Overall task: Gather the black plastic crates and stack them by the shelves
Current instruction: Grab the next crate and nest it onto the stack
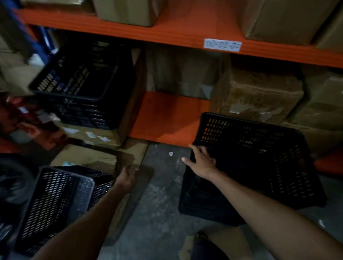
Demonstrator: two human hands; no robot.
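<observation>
A black plastic crate (259, 163) sits tilted on the concrete floor at the right, leaning toward the lower orange shelf (165, 118). My right hand (201, 161) rests on its near left rim with fingers spread. Another black crate (54, 204) lies tipped on the floor at the lower left. My left hand (129, 176) hovers just right of it, fingers loose, holding nothing. A stack of black crates (82, 86) stands on cardboard boxes at the upper left beside the shelves.
Orange shelves (187, 23) carry wrapped cardboard boxes (263, 93) above and below. Flat cardboard (98, 158) lies on the floor between the crates. Red and dark items crowd the far left. Bare concrete floor (164, 214) runs between my arms.
</observation>
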